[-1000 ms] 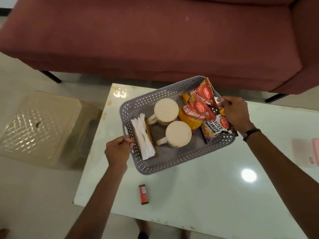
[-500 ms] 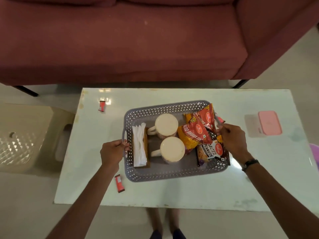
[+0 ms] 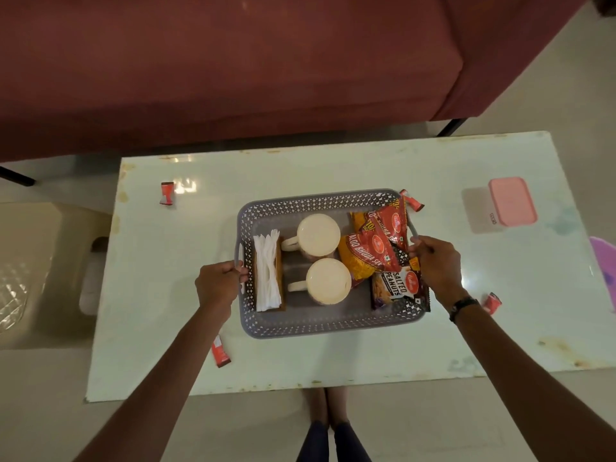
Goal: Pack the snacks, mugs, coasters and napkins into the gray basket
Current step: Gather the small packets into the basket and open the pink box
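The gray basket (image 3: 320, 328) sits on the white table (image 3: 333, 168). Inside it, two cream mugs (image 3: 318, 233) (image 3: 328, 281) stand in the middle. White napkins (image 3: 266, 271) lie along its left side on brown coasters (image 3: 282, 295). Red and yellow snack packets (image 3: 373, 248) and a salted peanuts packet (image 3: 396, 286) fill its right side. My left hand (image 3: 218, 283) grips the basket's left handle. My right hand (image 3: 436, 265) grips the right handle, partly over the packets.
Small red sachets lie on the table: far left (image 3: 166, 193), near front (image 3: 220, 351), behind the basket (image 3: 412, 201), right (image 3: 492, 303). A pink box (image 3: 511, 201) sits at the right. A maroon sofa (image 3: 233, 68) stands behind; a beige stool (image 3: 33, 271) left.
The basket has turned from a tilted angle to square with the table and shifted toward its middle, both hands still on the handles. The camera view has moved right.
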`<state>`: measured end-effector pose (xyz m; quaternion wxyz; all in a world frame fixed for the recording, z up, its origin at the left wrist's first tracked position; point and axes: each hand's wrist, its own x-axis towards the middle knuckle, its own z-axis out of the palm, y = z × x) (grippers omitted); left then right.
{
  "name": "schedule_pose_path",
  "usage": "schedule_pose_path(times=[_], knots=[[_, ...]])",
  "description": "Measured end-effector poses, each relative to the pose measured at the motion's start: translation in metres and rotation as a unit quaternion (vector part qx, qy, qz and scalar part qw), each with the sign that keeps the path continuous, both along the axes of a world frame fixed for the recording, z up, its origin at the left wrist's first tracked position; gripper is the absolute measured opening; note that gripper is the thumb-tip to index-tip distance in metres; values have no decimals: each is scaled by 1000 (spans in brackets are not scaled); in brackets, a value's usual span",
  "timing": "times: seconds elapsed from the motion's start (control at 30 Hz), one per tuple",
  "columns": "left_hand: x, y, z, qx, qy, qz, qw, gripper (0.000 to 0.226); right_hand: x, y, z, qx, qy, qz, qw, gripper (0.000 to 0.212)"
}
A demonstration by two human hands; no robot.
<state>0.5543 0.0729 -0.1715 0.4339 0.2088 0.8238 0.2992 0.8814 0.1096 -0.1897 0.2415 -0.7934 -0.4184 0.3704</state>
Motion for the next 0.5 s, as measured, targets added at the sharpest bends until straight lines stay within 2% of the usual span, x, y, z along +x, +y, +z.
schedule_pose_path(times=[0.5], knots=[[-3, 0, -10, -22, 6, -8, 1000, 20, -3, 5, -4, -1, -16, -4, 1000, 28]])
